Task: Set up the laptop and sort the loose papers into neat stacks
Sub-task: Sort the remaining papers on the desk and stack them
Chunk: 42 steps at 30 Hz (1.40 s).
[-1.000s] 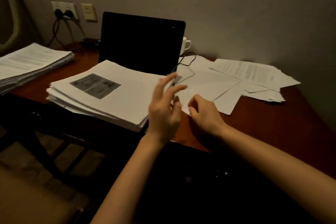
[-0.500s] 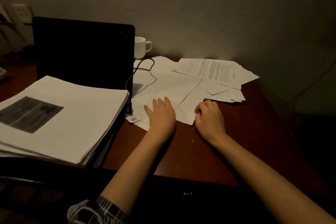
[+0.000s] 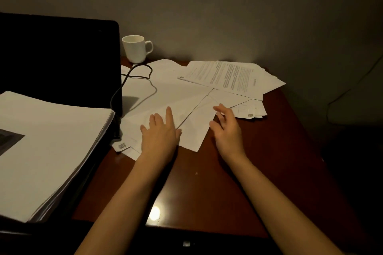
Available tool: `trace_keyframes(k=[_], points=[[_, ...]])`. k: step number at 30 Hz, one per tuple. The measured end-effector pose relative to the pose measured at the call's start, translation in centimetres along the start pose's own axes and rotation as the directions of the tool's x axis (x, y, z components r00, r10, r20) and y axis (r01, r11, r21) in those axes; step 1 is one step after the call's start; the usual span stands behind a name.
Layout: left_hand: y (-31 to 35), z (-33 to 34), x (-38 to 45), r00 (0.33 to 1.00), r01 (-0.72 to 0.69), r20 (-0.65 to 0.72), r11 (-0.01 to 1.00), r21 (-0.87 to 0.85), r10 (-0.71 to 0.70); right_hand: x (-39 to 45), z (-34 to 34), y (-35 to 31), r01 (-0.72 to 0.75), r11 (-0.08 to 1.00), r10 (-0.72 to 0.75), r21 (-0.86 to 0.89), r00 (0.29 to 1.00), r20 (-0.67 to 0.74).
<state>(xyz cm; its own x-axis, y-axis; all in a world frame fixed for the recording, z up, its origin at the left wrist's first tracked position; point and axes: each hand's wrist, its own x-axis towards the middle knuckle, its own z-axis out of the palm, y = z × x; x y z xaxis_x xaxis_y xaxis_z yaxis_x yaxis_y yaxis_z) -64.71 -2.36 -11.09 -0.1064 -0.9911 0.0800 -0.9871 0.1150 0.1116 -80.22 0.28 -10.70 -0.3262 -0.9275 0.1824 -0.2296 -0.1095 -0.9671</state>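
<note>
Left hand (image 3: 159, 136) flat, pressing loose papers (image 3: 165, 97); right hand (image 3: 227, 128) relaxed, holding nothing. Gather sheets inward on desk (image 3: 269, 151), square edges, avoid cable (image 3: 128, 80).

Both bare forearms reach forward from the lower edge of the view. The left hand (image 3: 159, 134) lies palm down, its fingers straight and slightly spread, pointing away from the body. The right hand (image 3: 227, 128) is turned partly on edge, fingers loosely bent and apart, gripping nothing.
</note>
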Motion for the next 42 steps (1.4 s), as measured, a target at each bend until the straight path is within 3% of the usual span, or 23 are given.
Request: trace_keyframes(k=[1, 3, 6, 12, 16, 20, 25, 31, 33, 36, 42], points=[[0.1, 0.0, 0.1, 1.000, 0.010, 0.001, 1.000, 0.014, -0.010, 0.3, -0.1, -0.3, -0.120, 0.967, 0.127, 0.226, 0.992, -0.018], [0.1, 0.1, 0.3, 1.000, 0.025, -0.007, 0.999, 0.024, -0.025, 1.1, 0.1, -0.8, -0.257, 0.785, 0.318, 0.564, 0.948, -0.010], [-0.1, -0.1, 0.3, 0.999, 0.025, -0.041, 1.000, -0.001, -0.025, 1.7, 0.4, -1.1, -0.318, 0.603, 0.448, 0.732, 0.894, 0.019], [-0.1, -0.7, 0.1, 0.993, 0.031, -0.106, 0.991, -0.129, -0.044, 2.4, 0.9, -1.7, -0.621, 0.648, 0.553, 0.441, 0.782, 0.287], [-0.4, -0.4, 0.4, 0.993, -0.014, -0.119, 0.996, -0.087, 0.004, 4.2, 2.5, -2.4, -0.670, 0.734, 0.618, 0.113, 0.728, 0.297], [-0.5, -0.5, 0.2, 0.990, -0.036, -0.139, 0.984, -0.172, 0.012, 5.9, 4.4, -2.4, -0.618, 0.780, 0.623, -0.098, 0.750, 0.223], [0.2, -1.1, -0.8, 0.953, -0.212, -0.278, 0.927, -0.310, 0.125, 6.3, 4.4, -2.5, -0.605, 0.781, 0.625, -0.157, 0.756, 0.197], [0.4, -1.1, -1.0, 0.968, -0.173, -0.248, 0.838, -0.517, 0.046, 6.4, 4.7, -3.7, -0.703, 0.710, 0.674, -0.034, 0.666, 0.320], [0.2, -0.9, -0.9, 0.962, -0.186, -0.273, 0.799, -0.572, 0.028, 6.2, 5.3, -4.1, -0.696, 0.707, 0.687, -0.125, 0.635, 0.353], [0.1, -1.1, -0.9, 0.957, -0.193, -0.291, 0.751, -0.631, 0.002, 6.0, 6.6, -4.1, -0.616, 0.723, 0.689, -0.311, 0.671, 0.273], [-0.9, -1.3, -0.6, 0.914, -0.216, -0.403, 0.782, -0.585, -0.049, 5.6, 6.2, -4.7, -0.587, 0.739, 0.673, -0.331, 0.675, 0.303]])
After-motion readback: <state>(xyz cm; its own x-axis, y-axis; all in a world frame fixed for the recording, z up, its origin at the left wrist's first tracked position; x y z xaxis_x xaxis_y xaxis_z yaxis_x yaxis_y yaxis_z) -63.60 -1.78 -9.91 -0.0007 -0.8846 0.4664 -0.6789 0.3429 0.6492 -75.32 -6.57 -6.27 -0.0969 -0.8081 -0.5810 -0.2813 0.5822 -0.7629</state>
